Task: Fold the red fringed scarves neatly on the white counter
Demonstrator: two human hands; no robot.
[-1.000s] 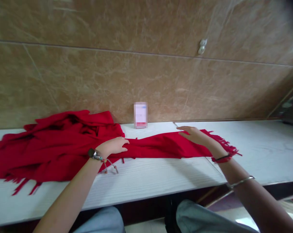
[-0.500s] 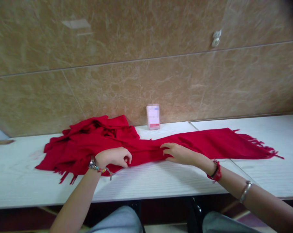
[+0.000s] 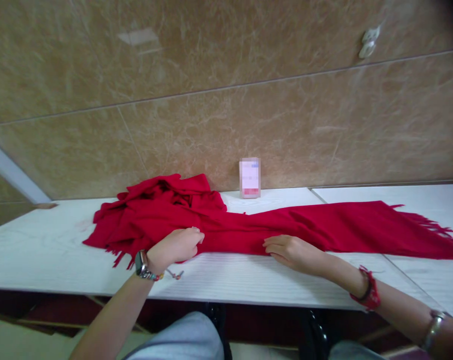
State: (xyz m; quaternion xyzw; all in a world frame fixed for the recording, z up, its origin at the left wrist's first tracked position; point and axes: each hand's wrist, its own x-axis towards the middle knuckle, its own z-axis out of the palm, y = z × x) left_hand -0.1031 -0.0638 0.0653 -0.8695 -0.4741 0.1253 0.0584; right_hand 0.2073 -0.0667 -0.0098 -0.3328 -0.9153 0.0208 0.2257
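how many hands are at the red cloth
2. The left hand is at the near side of the red cloth's bunched part; the right hand is at the near edge of its flatter stretch. Neither is hidden.

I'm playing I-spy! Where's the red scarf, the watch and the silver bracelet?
Red scarf (image 3: 234, 236): head view, on its narrow middle stretch.
Watch (image 3: 140, 264): head view, on its dark face.
Silver bracelet (image 3: 433, 329): head view, on its band.

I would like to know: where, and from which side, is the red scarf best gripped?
Probably by its near edge, between the left hand and the right hand, coming from the person's side. There the scarf lies fairly flat and this edge runs nearly straight; its left end is heaped in loose folds.
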